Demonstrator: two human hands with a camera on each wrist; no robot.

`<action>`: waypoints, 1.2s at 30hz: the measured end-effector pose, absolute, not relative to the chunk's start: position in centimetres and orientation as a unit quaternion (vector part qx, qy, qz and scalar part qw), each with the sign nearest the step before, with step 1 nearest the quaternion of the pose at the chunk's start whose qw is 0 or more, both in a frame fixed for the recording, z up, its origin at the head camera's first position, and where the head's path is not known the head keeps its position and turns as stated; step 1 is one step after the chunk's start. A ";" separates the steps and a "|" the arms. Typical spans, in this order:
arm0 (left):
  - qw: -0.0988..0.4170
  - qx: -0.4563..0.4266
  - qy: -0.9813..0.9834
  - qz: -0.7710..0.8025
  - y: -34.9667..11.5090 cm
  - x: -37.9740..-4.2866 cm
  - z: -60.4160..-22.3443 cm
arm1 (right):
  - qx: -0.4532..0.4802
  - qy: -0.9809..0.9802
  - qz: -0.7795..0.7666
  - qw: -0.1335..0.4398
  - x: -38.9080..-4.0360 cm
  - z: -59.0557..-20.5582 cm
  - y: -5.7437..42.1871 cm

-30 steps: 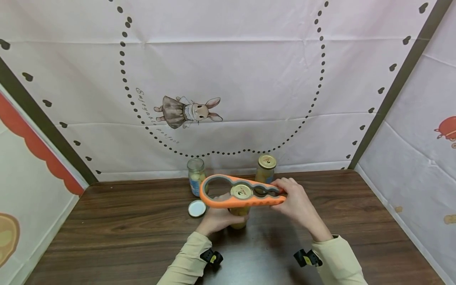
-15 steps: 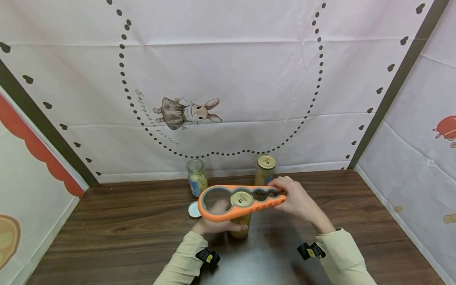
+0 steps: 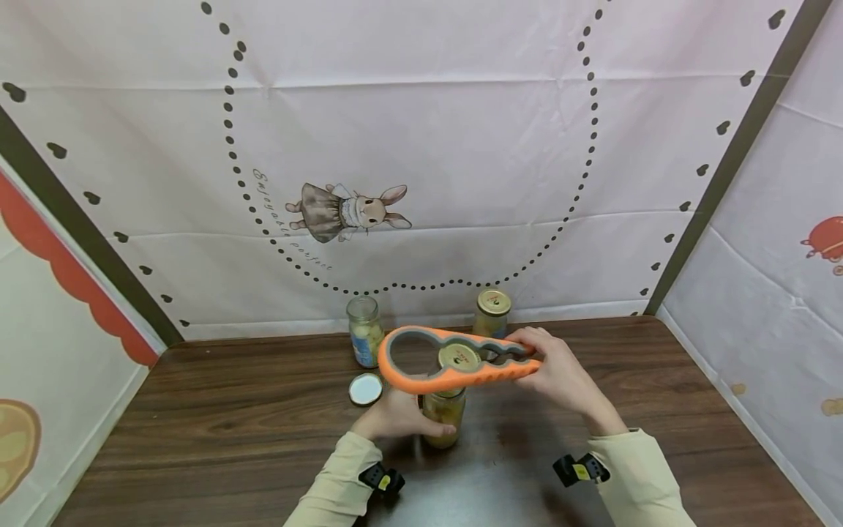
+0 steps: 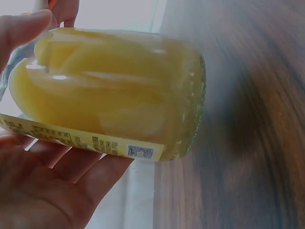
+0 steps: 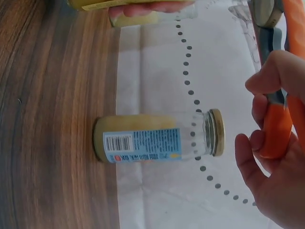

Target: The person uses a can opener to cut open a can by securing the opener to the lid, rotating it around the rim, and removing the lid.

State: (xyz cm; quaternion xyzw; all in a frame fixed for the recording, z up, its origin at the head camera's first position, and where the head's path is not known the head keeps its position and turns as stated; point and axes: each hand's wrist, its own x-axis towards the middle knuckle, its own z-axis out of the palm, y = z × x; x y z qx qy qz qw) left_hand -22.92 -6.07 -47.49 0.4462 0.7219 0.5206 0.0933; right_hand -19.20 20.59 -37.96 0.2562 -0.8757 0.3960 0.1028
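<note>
Your left hand (image 3: 398, 416) is gripping the jar (image 3: 443, 421) at its three-o'clock side, your right hand (image 3: 556, 373) grasping the opener (image 3: 461, 380) around the lid (image 3: 459, 357); you're seemingly seating it, probably needing to squeeze and twist.

Tabletop (image 3: 217, 439): dark brown, wood-grain finish, with a pale sheen at the near middle. Items standing on it, rear edge: one open glass jar (image 3: 364, 333), left, upright, blue label, pale yellow pieces inside; one capped glass jar (image 5: 143, 138), right, upright, gold lid fitted, blue barcode label. Loose jar lid (image 3: 365, 389): flat, white face up, near the open jar's front.
</note>
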 end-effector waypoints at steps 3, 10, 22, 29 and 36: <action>0.096 0.353 0.776 0.514 -7.0 -19.9 -43.7 | 0.228 -0.883 0.396 0.107 -19.1 -37.9 21.0; 0.096 0.318 0.811 0.482 -7.5 -19.3 -43.4 | 0.189 -0.891 0.402 0.094 -18.7 -38.2 22.1; 0.033 0.291 0.807 0.513 -8.1 -20.7 -44.7 | 0.075 -0.903 0.419 0.055 -17.2 -39.2 24.7; 0.037 0.273 0.799 0.534 -8.0 -21.4 -44.8 | 0.043 -0.908 0.414 0.049 -16.0 -40.5 26.3; 0.014 0.242 0.794 0.557 -7.4 -22.2 -44.7 | 0.017 -0.915 0.403 0.031 -15.3 -41.4 27.2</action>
